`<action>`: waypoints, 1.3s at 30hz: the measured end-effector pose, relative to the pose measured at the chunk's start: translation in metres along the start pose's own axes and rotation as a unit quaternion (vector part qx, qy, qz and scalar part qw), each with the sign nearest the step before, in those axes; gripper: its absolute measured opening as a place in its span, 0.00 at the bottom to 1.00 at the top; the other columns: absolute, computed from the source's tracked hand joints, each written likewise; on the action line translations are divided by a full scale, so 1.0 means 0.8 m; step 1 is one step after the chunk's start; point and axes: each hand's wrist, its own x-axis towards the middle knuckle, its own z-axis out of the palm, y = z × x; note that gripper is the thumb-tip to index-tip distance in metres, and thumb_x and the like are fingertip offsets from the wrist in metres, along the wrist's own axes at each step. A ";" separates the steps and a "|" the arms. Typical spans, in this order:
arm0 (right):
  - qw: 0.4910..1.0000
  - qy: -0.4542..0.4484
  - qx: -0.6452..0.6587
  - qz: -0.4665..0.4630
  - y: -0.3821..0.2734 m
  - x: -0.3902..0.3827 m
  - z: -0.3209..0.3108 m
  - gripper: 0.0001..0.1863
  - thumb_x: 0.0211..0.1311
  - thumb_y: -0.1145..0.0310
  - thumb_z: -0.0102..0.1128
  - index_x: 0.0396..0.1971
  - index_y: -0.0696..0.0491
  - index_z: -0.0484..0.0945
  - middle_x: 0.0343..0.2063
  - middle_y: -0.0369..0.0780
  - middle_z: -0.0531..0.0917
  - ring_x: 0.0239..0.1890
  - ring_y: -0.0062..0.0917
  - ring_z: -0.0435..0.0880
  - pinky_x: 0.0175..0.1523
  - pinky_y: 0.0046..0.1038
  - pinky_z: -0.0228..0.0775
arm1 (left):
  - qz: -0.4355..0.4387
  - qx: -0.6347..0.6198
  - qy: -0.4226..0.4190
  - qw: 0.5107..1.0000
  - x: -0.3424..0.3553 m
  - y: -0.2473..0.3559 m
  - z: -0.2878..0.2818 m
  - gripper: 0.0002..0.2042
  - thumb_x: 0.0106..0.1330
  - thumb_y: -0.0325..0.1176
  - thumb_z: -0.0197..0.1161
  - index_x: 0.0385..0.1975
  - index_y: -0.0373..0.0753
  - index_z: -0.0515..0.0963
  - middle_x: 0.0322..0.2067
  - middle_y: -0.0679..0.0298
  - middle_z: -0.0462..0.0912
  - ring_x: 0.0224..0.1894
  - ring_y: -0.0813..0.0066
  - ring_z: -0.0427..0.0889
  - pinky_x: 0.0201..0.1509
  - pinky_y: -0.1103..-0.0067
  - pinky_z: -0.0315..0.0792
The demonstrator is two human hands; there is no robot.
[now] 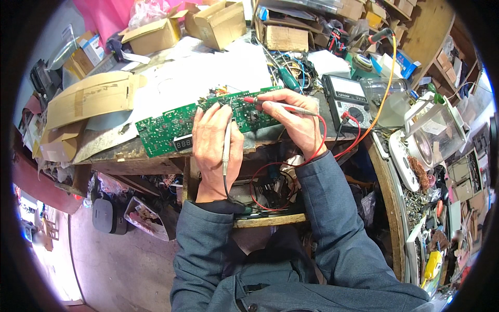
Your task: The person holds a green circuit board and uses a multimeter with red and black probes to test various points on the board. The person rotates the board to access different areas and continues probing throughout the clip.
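Note:
A long green circuit board (pixel 163 131) with a small digit display (pixel 183 142) lies along the bench's front edge. My left hand (pixel 213 151) rests over its middle, fingers closed around a grey test probe (pixel 226 141) with a black lead. From the right, my right hand (pixel 299 122) pinches a red-tipped test probe (pixel 251 99), its tip at the board's upper part. Whether either tip touches a contact is too small to tell. Right of the board stands an analog multimeter (pixel 347 99), with red and black leads plugged in.
White paper (pixel 208 67) covers the bench behind the board, near cardboard boxes (pixel 218 23). A soldering iron (pixel 381 35) with an orange cord sits at the back right. An open drawer (pixel 270 221) with tools lies below my hands. A glass jug (pixel 436 127) stands far right.

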 end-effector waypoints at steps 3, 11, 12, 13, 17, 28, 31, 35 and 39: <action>1.000 0.002 -0.009 0.008 0.002 0.000 -0.001 0.10 0.78 0.75 0.68 0.53 0.60 0.89 0.49 0.40 0.93 0.50 0.18 0.88 0.58 0.23 0.81 | 0.002 0.000 0.001 1.000 0.000 -0.001 0.001 0.15 0.69 0.21 0.67 0.55 0.31 0.85 0.53 0.52 0.90 0.61 0.51 0.88 0.77 0.52 0.72; 1.000 -0.007 -0.011 -0.006 0.003 0.001 0.000 0.11 0.77 0.75 0.69 0.54 0.60 0.89 0.49 0.40 0.93 0.50 0.19 0.88 0.58 0.23 0.81 | -0.011 -0.008 0.014 1.000 -0.002 -0.001 0.002 0.14 0.71 0.21 0.65 0.55 0.29 0.85 0.54 0.50 0.89 0.60 0.52 0.88 0.77 0.53 0.73; 1.000 -0.010 -0.018 -0.009 0.002 0.001 0.000 0.11 0.77 0.75 0.70 0.54 0.60 0.89 0.49 0.40 0.93 0.51 0.19 0.88 0.58 0.23 0.81 | -0.009 -0.008 0.014 1.000 -0.002 0.000 0.002 0.14 0.71 0.21 0.65 0.55 0.29 0.85 0.54 0.50 0.89 0.60 0.52 0.88 0.77 0.53 0.73; 1.000 -0.009 -0.025 -0.007 0.001 0.000 0.000 0.11 0.77 0.75 0.70 0.54 0.60 0.89 0.49 0.40 0.92 0.51 0.19 0.88 0.59 0.23 0.81 | -0.008 -0.008 0.014 1.000 -0.002 0.000 0.003 0.14 0.71 0.21 0.65 0.55 0.29 0.85 0.54 0.50 0.89 0.60 0.52 0.88 0.77 0.53 0.73; 0.999 -0.013 -0.045 -0.013 -0.001 0.000 0.000 0.11 0.76 0.75 0.70 0.54 0.59 0.89 0.50 0.39 0.92 0.51 0.19 0.88 0.59 0.23 0.81 | -0.001 -0.001 0.017 1.000 0.000 0.000 0.002 0.15 0.68 0.19 0.67 0.53 0.29 0.84 0.51 0.50 0.89 0.60 0.49 0.88 0.76 0.51 0.74; 1.000 -0.018 -0.016 -0.006 0.000 0.000 0.000 0.12 0.76 0.75 0.70 0.54 0.59 0.90 0.49 0.39 0.93 0.51 0.18 0.88 0.59 0.23 0.81 | -0.013 -0.008 0.018 1.000 -0.001 0.001 0.003 0.13 0.72 0.22 0.64 0.54 0.29 0.85 0.53 0.50 0.90 0.60 0.52 0.88 0.77 0.53 0.74; 0.999 -0.022 -0.027 -0.009 0.002 0.001 0.000 0.12 0.77 0.75 0.69 0.55 0.59 0.90 0.49 0.39 0.93 0.51 0.18 0.88 0.59 0.23 0.81 | -0.013 -0.007 0.018 1.000 -0.001 0.001 0.003 0.13 0.72 0.22 0.64 0.54 0.29 0.85 0.53 0.50 0.90 0.60 0.52 0.88 0.77 0.53 0.74; 1.000 -0.017 -0.016 -0.011 0.004 0.001 0.001 0.12 0.77 0.75 0.69 0.54 0.60 0.90 0.49 0.39 0.93 0.50 0.18 0.88 0.58 0.23 0.81 | -0.015 -0.009 0.019 1.000 0.000 0.003 0.003 0.13 0.72 0.21 0.64 0.54 0.29 0.85 0.53 0.50 0.90 0.60 0.52 0.88 0.77 0.53 0.74; 1.000 -0.009 -0.007 -0.008 0.001 0.001 0.002 0.11 0.76 0.75 0.70 0.53 0.59 0.90 0.48 0.39 0.93 0.50 0.18 0.89 0.57 0.23 0.82 | -0.014 -0.009 0.018 1.000 -0.001 0.002 0.004 0.13 0.72 0.21 0.64 0.54 0.29 0.85 0.53 0.51 0.90 0.60 0.52 0.88 0.77 0.53 0.74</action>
